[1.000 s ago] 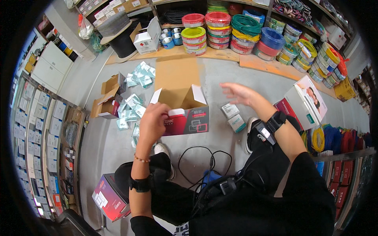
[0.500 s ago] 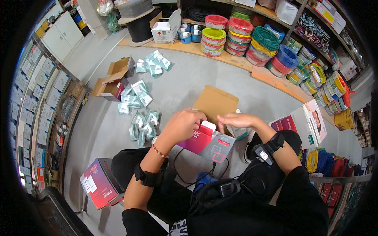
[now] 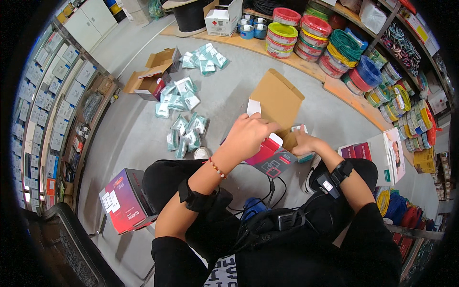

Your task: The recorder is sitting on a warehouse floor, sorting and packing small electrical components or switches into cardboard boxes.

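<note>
Between my knees stands a pink and grey cardboard box [image 3: 273, 165], its brown lid [image 3: 279, 95] raised away from me. My left hand [image 3: 251, 136] bends over the opening with its fingers curled; what they pinch, if anything, is hidden. A small white flap [image 3: 276, 139] shows beside those fingers. My right hand [image 3: 306, 143] grips the box at its right side, the fingers bent at the wall. A teal and white packet [image 3: 305, 157] lies partly hidden behind that hand. The inside of the box cannot be seen well.
Several piles of teal packets [image 3: 177, 98] lie on the floor ahead-left, near an opened brown carton [image 3: 149, 81]. A red-purple box [image 3: 125, 203] stands by my left knee, a white and pink box [image 3: 382, 155] beyond my right. Wire coils [image 3: 282, 38] line the far shelf; cables hang below the box.
My view has shifted, so the surroundings sit lower right or higher. My left hand has moved farther over the box opening, and my right hand's fingers have bent onto the box side.
</note>
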Action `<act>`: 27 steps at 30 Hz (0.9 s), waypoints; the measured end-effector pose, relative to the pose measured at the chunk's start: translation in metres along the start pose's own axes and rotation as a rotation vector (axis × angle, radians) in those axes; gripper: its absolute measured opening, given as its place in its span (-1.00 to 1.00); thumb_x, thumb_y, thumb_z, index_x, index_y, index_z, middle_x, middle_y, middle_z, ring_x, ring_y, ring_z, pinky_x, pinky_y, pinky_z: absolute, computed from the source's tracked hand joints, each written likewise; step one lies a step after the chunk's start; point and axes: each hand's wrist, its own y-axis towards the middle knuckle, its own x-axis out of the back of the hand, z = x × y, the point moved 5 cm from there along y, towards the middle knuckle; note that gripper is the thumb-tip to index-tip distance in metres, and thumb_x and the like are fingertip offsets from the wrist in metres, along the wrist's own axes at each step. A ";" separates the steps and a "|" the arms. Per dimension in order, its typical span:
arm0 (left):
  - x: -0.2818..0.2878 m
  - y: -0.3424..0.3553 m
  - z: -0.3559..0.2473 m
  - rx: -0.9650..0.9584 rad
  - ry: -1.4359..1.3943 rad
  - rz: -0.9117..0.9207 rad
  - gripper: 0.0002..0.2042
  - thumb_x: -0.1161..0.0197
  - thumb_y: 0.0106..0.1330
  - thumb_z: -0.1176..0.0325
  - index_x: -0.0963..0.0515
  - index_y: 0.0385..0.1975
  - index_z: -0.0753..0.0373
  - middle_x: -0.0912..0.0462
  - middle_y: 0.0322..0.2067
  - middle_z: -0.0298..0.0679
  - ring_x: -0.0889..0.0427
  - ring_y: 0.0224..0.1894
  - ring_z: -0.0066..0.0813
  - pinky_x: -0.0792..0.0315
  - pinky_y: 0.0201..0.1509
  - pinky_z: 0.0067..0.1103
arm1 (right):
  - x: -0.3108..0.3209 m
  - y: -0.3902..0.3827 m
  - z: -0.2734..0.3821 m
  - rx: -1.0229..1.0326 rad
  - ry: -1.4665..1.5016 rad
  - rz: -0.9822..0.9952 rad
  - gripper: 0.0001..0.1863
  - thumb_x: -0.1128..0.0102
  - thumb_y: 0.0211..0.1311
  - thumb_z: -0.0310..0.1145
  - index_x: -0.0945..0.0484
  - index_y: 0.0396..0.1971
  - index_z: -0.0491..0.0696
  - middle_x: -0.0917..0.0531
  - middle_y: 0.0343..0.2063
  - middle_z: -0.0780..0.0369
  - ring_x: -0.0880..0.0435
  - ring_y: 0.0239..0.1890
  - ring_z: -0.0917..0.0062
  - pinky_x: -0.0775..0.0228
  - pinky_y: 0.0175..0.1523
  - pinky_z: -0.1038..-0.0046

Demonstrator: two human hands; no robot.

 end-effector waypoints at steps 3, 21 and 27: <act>0.000 -0.005 0.004 -0.019 0.031 -0.046 -0.67 -0.03 -0.22 0.55 -0.43 -0.37 0.08 -0.46 -0.63 -0.40 -0.40 -0.43 -0.45 -0.21 -0.36 -0.57 | 0.017 -0.016 0.028 -0.016 0.147 0.029 -0.43 -0.07 -0.28 -0.15 -0.27 -0.18 -0.12 -0.43 -0.28 0.01 -0.34 -0.19 0.17 -0.25 -0.13 0.33; -0.006 -0.007 0.048 0.191 0.025 0.095 -0.67 -0.10 -0.16 0.54 -0.38 -0.29 0.17 -0.47 -0.44 -0.29 -0.42 -0.34 -0.31 -0.24 -0.37 -0.48 | 0.070 -0.011 -0.006 0.093 1.625 -0.451 -0.80 0.01 -0.05 -0.47 -0.38 -0.37 -0.19 -0.51 -0.46 0.21 -0.49 -0.44 0.55 -0.33 -0.33 0.57; -0.015 -0.009 0.063 0.306 -0.032 -0.025 -0.41 -0.18 -0.16 0.47 -0.15 -0.03 0.24 -0.23 -0.05 -0.05 -0.27 -0.06 -0.16 -0.21 -0.04 -0.50 | 0.094 -0.036 0.006 0.333 1.540 -0.661 -0.76 -0.03 -0.10 -0.54 -0.35 -0.35 -0.25 -0.51 -0.44 0.16 -0.50 -0.42 0.57 -0.34 -0.31 0.58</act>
